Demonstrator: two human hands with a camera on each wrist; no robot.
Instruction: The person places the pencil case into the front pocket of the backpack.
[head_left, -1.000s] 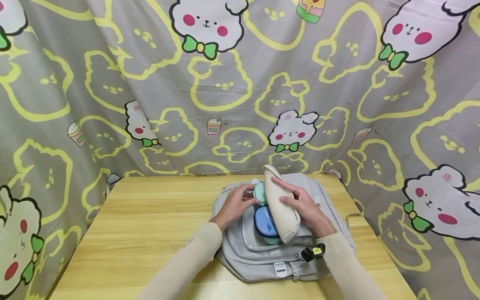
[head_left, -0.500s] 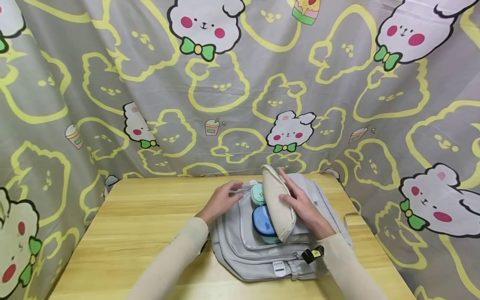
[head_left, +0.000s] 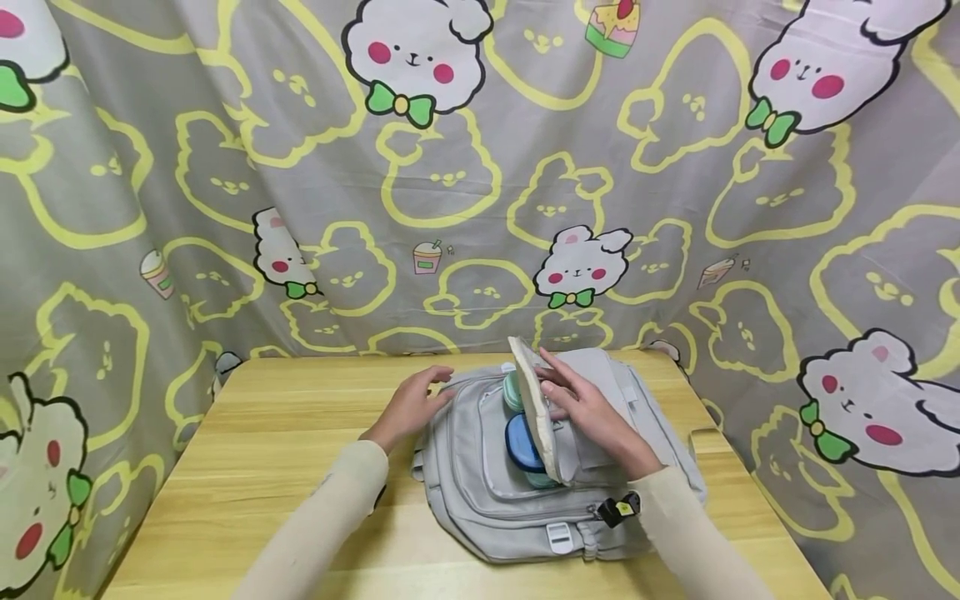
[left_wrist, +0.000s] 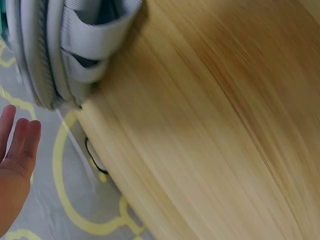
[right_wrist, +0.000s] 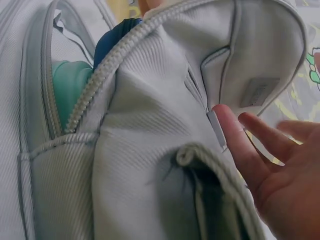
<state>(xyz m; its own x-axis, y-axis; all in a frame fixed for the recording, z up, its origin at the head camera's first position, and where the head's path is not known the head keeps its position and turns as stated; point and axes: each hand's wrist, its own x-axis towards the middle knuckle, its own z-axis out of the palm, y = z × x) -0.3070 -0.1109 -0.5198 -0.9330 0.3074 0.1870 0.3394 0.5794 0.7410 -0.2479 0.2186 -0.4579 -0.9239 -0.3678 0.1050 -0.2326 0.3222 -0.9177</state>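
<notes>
A grey backpack (head_left: pixel 480 517) lies on the wooden table with its front pocket unzipped. The pocket's flap (head_left: pixel 534 408) stands nearly upright, cream rim toward the left. My right hand (head_left: pixel 596 408) rests on the flap's outer side. In the right wrist view its fingers (right_wrist: pixel 235 145) are extended and touch the grey cloth near a small label. Inside the pocket sit a round teal container (head_left: pixel 512 392) and a blue-lidded box (head_left: pixel 522 442), both partly hidden by the flap. My left hand (head_left: pixel 411 408) hovers beside the bag's left edge, fingers loosely extended, holding nothing.
The wooden table (head_left: pixel 300 433) stretches out left of the bag. Behind and on both sides hangs a patterned curtain (head_left: pixel 450 183). A strap (head_left: pixel 705 433) of the bag lies near the table's right edge, and a white buckle (head_left: pixel 559 538) faces the front.
My left hand has moved away from the teal container, leftward off the bag. The flap has tipped left over the containers, and my right hand's fingers have shifted to its outer side.
</notes>
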